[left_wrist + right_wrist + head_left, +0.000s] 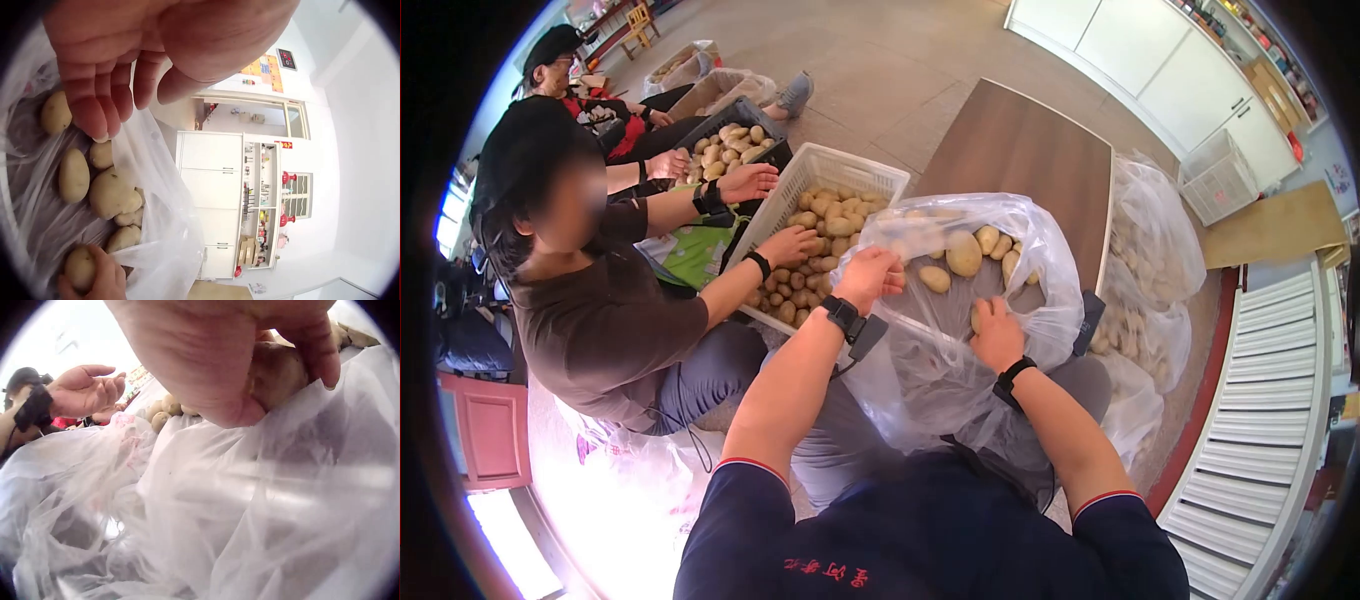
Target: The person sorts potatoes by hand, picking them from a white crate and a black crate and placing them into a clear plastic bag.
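Observation:
A clear plastic bag (1040, 240) lies spread open over a brown table, with several potatoes inside, among them a large one (964, 255). My right hand (998, 335) reaches into the bag and grips a potato (278, 375) between thumb and fingers; the left wrist view shows that potato (80, 269) too. Above the bag's left edge is my left hand (872, 279), its fingers relaxed and slightly bent, holding nothing. In the left wrist view its fingertips hang over the bag's rim near a potato (56, 113); whether they touch the plastic I cannot tell.
A white crate (890, 178) of potatoes stands left of the bag, a dark crate (775, 155) behind it. One person (600, 320) sits at the left, hands over the white crate; another (590, 110) sits farther back. Filled plastic bags (1150, 260) stand right of the table (1020, 140).

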Demonstrator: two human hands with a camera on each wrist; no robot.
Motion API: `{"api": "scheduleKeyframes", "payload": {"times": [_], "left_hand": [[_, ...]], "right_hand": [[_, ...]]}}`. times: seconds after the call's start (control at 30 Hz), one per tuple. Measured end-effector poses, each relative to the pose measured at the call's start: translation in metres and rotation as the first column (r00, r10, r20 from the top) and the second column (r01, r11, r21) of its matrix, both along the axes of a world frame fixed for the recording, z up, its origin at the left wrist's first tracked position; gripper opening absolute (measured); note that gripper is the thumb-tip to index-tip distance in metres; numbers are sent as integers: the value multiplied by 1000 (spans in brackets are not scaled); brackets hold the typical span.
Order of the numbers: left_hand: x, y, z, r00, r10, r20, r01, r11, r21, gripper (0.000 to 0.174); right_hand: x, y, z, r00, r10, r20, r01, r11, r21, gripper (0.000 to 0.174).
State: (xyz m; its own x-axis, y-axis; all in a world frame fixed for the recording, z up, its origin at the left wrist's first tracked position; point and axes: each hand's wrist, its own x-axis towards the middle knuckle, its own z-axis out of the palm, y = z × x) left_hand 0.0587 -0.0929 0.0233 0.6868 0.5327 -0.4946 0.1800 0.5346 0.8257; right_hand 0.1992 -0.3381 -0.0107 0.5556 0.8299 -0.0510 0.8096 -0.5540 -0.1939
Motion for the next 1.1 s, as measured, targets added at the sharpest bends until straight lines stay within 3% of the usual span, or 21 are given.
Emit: {"api": "scheduleKeyframes", "payload": {"times": [0.23,0.3,0.33,0.37,0.4,0.43,0.5,0.53,0.6,0.8,0.93,1.03,1.1], "left_hand": [[-3,-3,-3,1000,-22,-12,22,1000,16,25],[-3,-3,-3,1000,-24,-20,24,999,22,26],[-4,-3,-3,999,-21,-25,21,1000,20,27],[-6,-3,-2,999,-16,-31,17,1000,18,28],[-7,-4,-1,999,-13,-30,13,1000,18,28],[-7,-5,-1,999,-8,-35,9,1000,17,27],[-7,-6,1,999,-2,-39,2,1000,17,27],[-8,-6,2,998,-25,-50,25,1000,15,25],[-7,-6,2,997,-47,-61,48,999,13,23],[-4,-15,2,981,-165,-101,169,985,30,30],[-4,-25,8,963,-239,-128,245,969,35,39],[-7,-31,17,953,-288,-93,291,956,22,41],[-6,-28,15,947,-316,-59,316,949,2,41]], "right_hand": [[-14,-10,-3,995,20,-97,-14,998,61,57],[-11,-9,-12,967,-15,-255,51,990,134,54],[-8,-7,-16,967,-13,-253,49,990,133,54],[-1,-6,-25,780,-80,-620,222,963,155,49],[4,-5,-27,458,-92,-884,385,917,103,45],[8,-7,-30,458,-92,-884,382,919,103,45],[11,-6,-27,-68,68,-995,557,831,19,39],[11,-4,-27,-69,67,-995,555,832,18,39],[6,2,-13,-328,68,-942,581,801,-145,40],[-7,29,14,-422,105,-901,473,873,-119,55],[-16,50,27,-427,132,-895,467,879,-93,56],[-28,64,43,-382,138,-914,502,861,-80,57],[-31,70,46,-304,59,-951,483,870,-100,58]]}}
